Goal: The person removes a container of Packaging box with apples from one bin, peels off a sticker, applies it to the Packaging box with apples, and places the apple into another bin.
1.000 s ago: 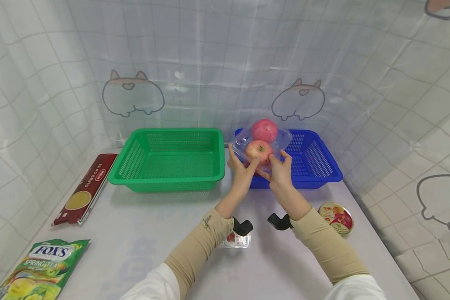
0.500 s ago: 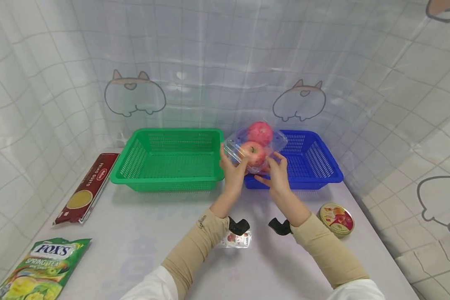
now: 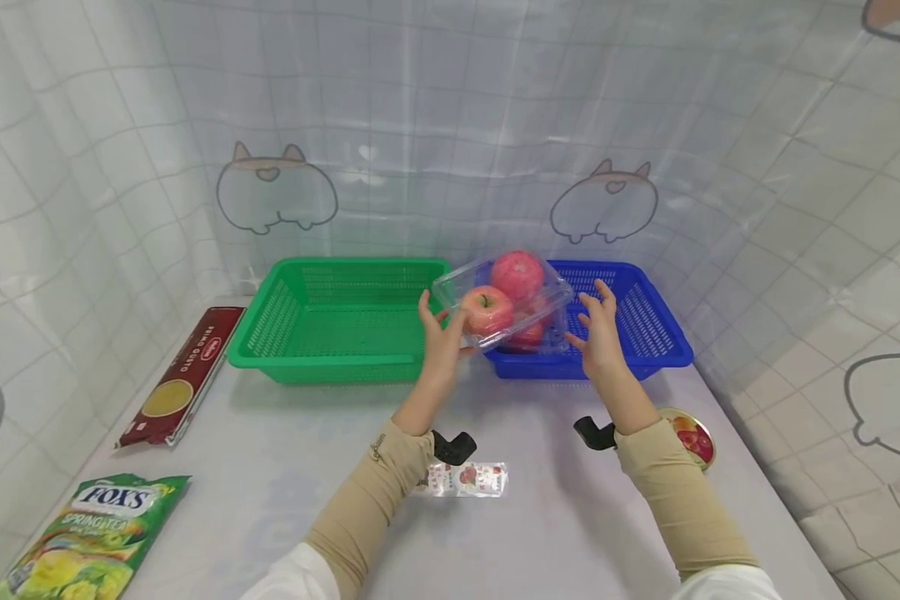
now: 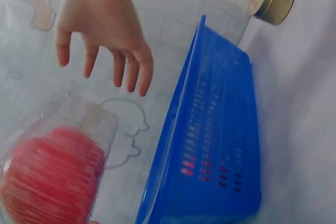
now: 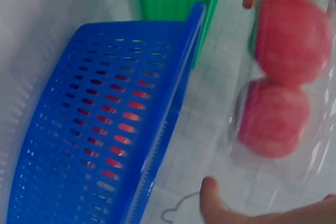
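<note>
My left hand (image 3: 444,337) grips the left end of a clear plastic pack of apples (image 3: 487,310), thumb and fingers at its edge. Two reddish apples show inside, and the pack is tilted above the left part of the blue basket (image 3: 607,325). More red apples (image 3: 527,337) in clear plastic lie in that basket, partly covered by the raised pack. To the right, my right hand (image 3: 602,337) is apart from the pack with fingers spread, over the basket's front side. The left wrist view shows this right hand (image 4: 102,19) holding nothing.
Left of the blue basket stands a green basket (image 3: 345,333). A red pasta packet (image 3: 183,375) and a green Fox's bag (image 3: 90,537) lie on the left. A round tin (image 3: 693,437) sits beside my right forearm, and a small printed packet (image 3: 472,479) lies at front centre.
The apple pack has shifted left and slightly down with my left hand. My right hand has let go of it and moved right, uncovering the apples in the blue basket.
</note>
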The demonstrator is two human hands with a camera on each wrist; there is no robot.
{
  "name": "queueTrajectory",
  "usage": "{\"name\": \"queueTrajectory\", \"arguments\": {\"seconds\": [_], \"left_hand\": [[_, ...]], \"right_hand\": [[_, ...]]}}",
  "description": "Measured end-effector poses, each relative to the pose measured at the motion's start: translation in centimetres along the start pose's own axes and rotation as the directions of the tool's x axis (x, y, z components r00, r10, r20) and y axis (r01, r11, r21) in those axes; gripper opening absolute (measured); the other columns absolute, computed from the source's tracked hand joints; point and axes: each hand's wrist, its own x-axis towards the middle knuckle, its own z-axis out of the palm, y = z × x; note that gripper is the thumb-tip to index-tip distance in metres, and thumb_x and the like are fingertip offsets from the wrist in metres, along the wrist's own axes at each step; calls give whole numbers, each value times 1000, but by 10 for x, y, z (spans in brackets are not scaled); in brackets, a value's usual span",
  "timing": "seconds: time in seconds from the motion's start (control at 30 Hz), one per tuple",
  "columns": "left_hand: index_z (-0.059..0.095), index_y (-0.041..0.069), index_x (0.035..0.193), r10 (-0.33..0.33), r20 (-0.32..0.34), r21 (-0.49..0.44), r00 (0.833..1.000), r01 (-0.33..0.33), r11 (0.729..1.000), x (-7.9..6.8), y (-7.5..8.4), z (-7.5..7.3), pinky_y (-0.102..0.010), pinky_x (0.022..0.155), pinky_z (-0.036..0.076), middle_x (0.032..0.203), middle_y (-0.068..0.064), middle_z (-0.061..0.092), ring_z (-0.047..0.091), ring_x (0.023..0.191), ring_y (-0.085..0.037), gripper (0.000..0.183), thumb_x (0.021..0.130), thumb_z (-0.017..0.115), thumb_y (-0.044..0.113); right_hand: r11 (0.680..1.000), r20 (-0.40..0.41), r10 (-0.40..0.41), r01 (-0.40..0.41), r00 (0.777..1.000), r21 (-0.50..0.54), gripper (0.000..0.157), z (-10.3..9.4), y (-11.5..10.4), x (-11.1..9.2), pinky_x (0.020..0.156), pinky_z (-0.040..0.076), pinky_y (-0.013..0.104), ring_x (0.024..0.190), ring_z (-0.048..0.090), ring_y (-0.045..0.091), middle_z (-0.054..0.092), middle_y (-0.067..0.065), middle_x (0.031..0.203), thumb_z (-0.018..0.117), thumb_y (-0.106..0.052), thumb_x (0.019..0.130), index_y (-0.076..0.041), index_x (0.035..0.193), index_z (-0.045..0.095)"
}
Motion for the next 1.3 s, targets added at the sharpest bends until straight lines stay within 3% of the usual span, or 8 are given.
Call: {"name": "queueTrajectory", "arguments": {"seconds": [0.13, 0.4, 0.6, 0.77, 1.0, 1.2, 1.3], "left_hand": [[-1, 24, 147, -12, 4, 13, 1000, 12, 1000, 2, 3, -10, -49, 78, 51, 141, -17, 24, 49, 111, -29, 77, 87, 47, 24], [4, 22, 146, -38, -1, 77, 999, 38, 996, 3, 6, -28, -29, 56, 51, 130, -12, 45, 54, 94, -22, 73, 86, 46, 26], [7, 22, 146, -55, 17, 118, 998, 53, 992, 3, 8, -37, -29, 57, 51, 129, -13, 45, 57, 103, -28, 70, 86, 43, 26], [9, 21, 146, -67, 25, 125, 997, 63, 990, 0, 11, -44, -31, 61, 52, 130, -15, 44, 52, 115, -31, 70, 87, 45, 26], [11, 23, 145, -76, 32, 142, 997, 71, 987, -5, 16, -57, -32, 69, 52, 128, -15, 46, 52, 115, -31, 70, 87, 50, 29], [22, 26, 144, -31, 113, 195, 993, 8, 981, -14, 18, -69, -35, 69, 51, 131, -15, 46, 54, 110, -32, 59, 92, 48, 27], [29, 26, 143, -35, 150, 247, 988, -3, 969, -20, 22, -75, -38, 72, 51, 132, -15, 47, 55, 106, -32, 52, 94, 46, 28]], "right_hand": [[1000, 105, 10, -7, 994, -29, 61, -3, 2, 4, 107, 21, 53, 140, 3, 29, -3, 0, 154, 37, -33, 98, -33, 148, 2], [999, 295, 45, -34, 954, -43, 61, 0, 9, 5, 104, 23, 59, 139, 8, 38, -5, 7, 154, 34, -33, 99, -31, 149, 0], [997, 335, 71, -53, 940, -62, 61, 5, 14, 0, 100, 30, 58, 137, 18, 37, 2, 7, 154, 36, -33, 99, -29, 149, 2], [995, 357, 89, -69, 930, -70, 64, 9, 18, -5, 99, 33, 55, 137, 17, 34, 4, 6, 154, 40, -23, 97, -26, 150, 5], [995, 374, 91, -69, 923, -72, 63, 14, 25, -15, 96, 37, 54, 131, 22, 32, 9, 8, 151, 41, -15, 95, -26, 149, 11], [995, 388, 99, -83, 916, -58, 63, 16, 29, -24, 93, 41, 52, 131, 24, 29, 7, 8, 151, 42, -14, 95, -23, 149, 11], [995, 398, 98, -82, 912, -57, 61, 16, 30, -28, 93, 42, 51, 129, 25, 29, 13, 11, 146, 41, -13, 96, -20, 149, 12]]}}
